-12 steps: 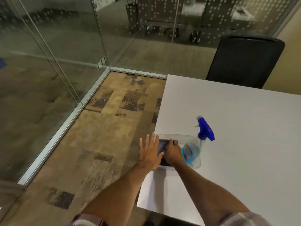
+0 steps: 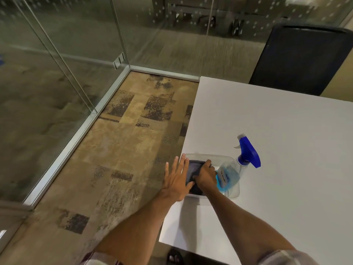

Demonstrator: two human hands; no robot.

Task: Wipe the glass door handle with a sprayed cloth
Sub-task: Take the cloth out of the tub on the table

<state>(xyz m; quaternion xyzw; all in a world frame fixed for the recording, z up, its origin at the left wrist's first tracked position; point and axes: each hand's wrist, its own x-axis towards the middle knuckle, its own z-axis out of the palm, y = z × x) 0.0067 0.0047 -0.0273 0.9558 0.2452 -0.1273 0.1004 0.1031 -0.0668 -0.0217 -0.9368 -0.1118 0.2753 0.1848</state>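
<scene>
A clear plastic tub [image 2: 221,157] sits at the left edge of the white table [image 2: 277,131]. Inside it lies a dark folded cloth [image 2: 194,167] and leans a spray bottle [image 2: 235,171] with blue liquid and a blue trigger head. My right hand [image 2: 205,175] is down in the tub with its fingers closed on the cloth. My left hand [image 2: 176,178] rests flat, fingers spread, against the tub's left side. The door handle is out of view.
Glass walls in metal frames [image 2: 76,138] run along the left and back. Patterned brown carpet [image 2: 124,150] fills the floor between glass and table. A black chair [image 2: 303,58] stands behind the table at the upper right.
Both hands stay where they were at the tub; the right hand's fingers have spread a little further over the cloth.
</scene>
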